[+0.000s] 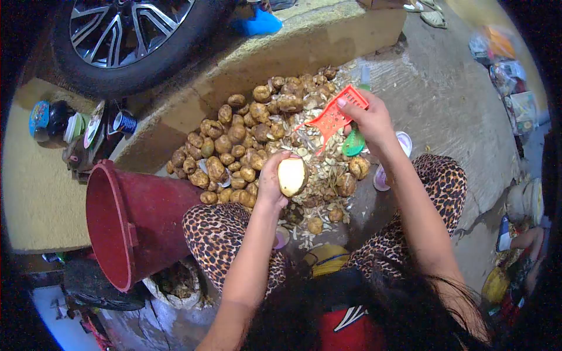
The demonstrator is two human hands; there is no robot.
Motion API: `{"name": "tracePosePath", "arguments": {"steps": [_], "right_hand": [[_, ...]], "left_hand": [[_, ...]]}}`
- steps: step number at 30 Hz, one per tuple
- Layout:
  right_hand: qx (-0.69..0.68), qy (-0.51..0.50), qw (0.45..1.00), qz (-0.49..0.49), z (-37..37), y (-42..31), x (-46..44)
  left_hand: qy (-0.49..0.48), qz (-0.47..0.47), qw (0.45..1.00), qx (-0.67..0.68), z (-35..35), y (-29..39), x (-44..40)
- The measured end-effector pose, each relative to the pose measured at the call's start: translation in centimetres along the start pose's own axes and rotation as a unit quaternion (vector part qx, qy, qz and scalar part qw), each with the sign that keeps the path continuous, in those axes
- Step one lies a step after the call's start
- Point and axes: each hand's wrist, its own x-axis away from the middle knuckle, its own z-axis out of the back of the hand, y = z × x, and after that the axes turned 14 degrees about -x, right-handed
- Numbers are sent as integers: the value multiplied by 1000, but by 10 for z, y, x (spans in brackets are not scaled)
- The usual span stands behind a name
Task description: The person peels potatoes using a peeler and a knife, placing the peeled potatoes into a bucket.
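Note:
My left hand is closed around a partly peeled potato, its pale flesh facing up and brown skin left at the edge. My right hand pinches an orange-red perforated plastic piece with thin prongs at its lower end. Just under those fingers shows a green plastic item; whether the hand touches it, I cannot tell. A heap of unpeeled brown potatoes lies on the ground beyond my left hand. Pale peelings are scattered below and between both hands.
A dark red bucket lies tipped at the left, near my knee. Behind the heap runs a low concrete ledge, with a car wheel above it. Slippers are by my feet. At the far right a person's arm shows.

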Motion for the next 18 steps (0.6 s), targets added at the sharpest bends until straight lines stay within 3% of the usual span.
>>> {"name": "tracePosePath", "arguments": {"steps": [2, 3, 5, 7, 8, 11, 14, 17, 18], "right_hand": [[-65, -7, 997, -46, -10, 0, 10], [-21, -80, 994, -72, -16, 2, 16], [3, -58, 995, -77, -16, 22, 13], [24, 1, 1000, -1, -8, 22, 5], [36, 29, 998, 39, -4, 21, -1], [-97, 40, 994, 24, 15, 19, -11], [-62, -14, 998, -20, -3, 18, 5], [-42, -41, 998, -4, -19, 29, 12], [-40, -29, 999, 22, -21, 32, 12]], "left_hand": [[-1, 5, 1000, 18, -2, 0, -1], [8, 9, 999, 40, -12, 6, 4], [30, 14, 998, 61, -18, 7, 6], [53, 11, 997, 63, -13, 1, 2], [6, 49, 995, 84, 5, -8, -7], [13, 39, 994, 99, -4, -6, -2], [-199, 78, 949, 232, 7, -1, 2], [42, 113, 977, 177, -17, 10, 12], [58, 118, 978, 160, -22, 13, 12]]}}
